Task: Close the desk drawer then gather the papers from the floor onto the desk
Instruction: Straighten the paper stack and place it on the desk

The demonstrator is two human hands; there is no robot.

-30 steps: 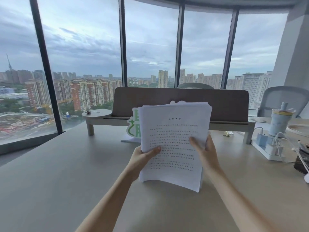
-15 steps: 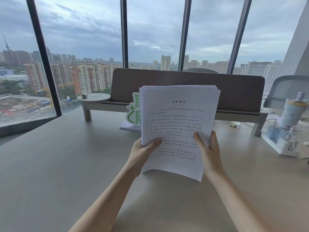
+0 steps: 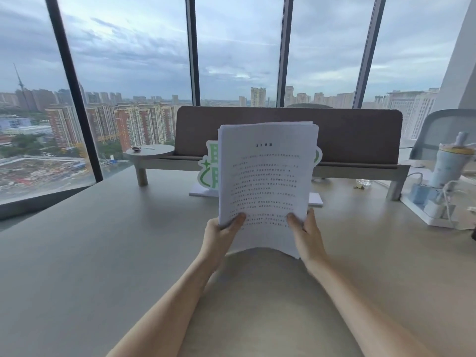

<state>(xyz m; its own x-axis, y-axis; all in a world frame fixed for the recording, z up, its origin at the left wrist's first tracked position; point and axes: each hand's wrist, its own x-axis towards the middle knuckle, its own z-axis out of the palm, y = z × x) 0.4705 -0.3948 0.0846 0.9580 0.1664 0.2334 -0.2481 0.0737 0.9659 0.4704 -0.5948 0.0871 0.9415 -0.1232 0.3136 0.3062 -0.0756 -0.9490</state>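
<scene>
Above the bare grey bench: upright white printed paper stack, lower edge clamped by left hand and right hand grips.

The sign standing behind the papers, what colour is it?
Green and white, seen in the head view: the sign peeks out behind the papers.

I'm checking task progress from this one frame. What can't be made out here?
- Drawer and floor: outside the head view, so closed or cleared cannot be told.
- Green sign: mostly hidden behind the papers held by left hand and right hand.
- Paper text: too blurred to read.
- Cup: base hidden by chargers and cables.
</scene>
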